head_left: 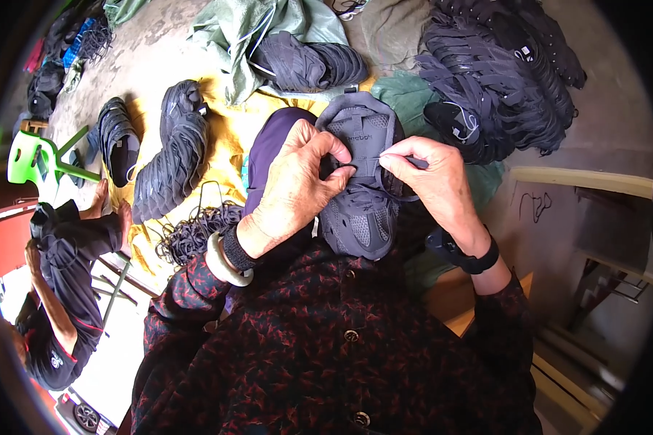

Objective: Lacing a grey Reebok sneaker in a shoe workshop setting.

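Note:
A dark grey shoe upper (363, 226) lies on my lap with its toe toward me and its tongue (361, 125) showing in the opening. My left hand (292, 177) bends over the upper's left side, with thumb and forefinger closed near the tongue's edge. What they hold, if anything, is too small to make out. On the opposite side, my right hand (437, 177) pinches a dark shoelace (405, 197), which loops down beside the eyelets. A thin pale strand shows at those fingertips, pointing toward the left hand.
Rows of dark shoe uppers (174, 163) lie on a yellow sheet (228, 119) at left. More uppers (479, 80) are heaped at far right. A tangle of black laces (196, 235) is beside my left forearm. Another person (72, 275) sits at left near a green chair (40, 159).

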`<act>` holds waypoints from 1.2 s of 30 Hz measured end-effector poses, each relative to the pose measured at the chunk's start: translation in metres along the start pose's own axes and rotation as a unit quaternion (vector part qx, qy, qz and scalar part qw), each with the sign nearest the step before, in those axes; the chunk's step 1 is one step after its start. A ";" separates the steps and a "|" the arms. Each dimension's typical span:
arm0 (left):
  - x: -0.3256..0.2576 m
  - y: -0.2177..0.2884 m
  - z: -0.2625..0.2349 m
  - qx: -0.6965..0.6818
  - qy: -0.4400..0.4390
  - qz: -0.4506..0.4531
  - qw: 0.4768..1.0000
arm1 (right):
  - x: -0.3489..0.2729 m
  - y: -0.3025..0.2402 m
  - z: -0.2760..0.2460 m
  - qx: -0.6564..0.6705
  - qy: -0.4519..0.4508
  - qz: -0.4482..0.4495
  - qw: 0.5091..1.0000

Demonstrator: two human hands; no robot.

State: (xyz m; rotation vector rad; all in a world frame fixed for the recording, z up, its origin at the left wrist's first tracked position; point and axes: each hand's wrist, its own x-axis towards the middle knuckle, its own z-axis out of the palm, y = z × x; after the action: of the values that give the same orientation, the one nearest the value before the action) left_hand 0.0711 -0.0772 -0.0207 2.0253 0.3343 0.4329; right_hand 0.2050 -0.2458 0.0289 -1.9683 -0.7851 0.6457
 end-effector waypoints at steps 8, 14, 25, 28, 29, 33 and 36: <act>-0.003 -0.004 0.006 -0.040 0.030 -0.012 0.999 | -0.004 -0.003 0.009 -0.200 0.049 -0.174 0.963; -0.005 0.002 0.007 -0.050 0.014 -0.028 0.998 | -0.012 -0.010 0.015 -0.225 0.052 -0.194 0.954; 0.000 0.001 0.006 -0.025 0.010 -0.045 0.999 | 0.002 -0.003 0.012 -0.214 0.024 -0.139 0.967; 0.000 0.001 0.009 -0.019 0.009 -0.038 0.999 | 0.002 0.000 0.012 -0.199 0.029 -0.141 0.970; 0.000 0.001 0.009 -0.019 0.006 -0.042 0.999 | 0.003 -0.001 0.011 -0.214 0.022 -0.135 0.967; -0.002 0.002 0.010 -0.016 0.010 -0.046 0.999 | 0.002 -0.007 0.009 -0.246 -0.008 -0.138 0.959; -0.002 0.002 0.010 -0.024 0.013 -0.047 0.999 | 0.004 -0.004 0.009 -0.252 -0.023 -0.146 0.956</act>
State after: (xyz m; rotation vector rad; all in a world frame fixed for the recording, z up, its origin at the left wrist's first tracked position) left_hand 0.0735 -0.0872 -0.0239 1.9502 0.4288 0.4046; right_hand 0.2006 -0.2363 0.0277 -2.2246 -1.3445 0.3326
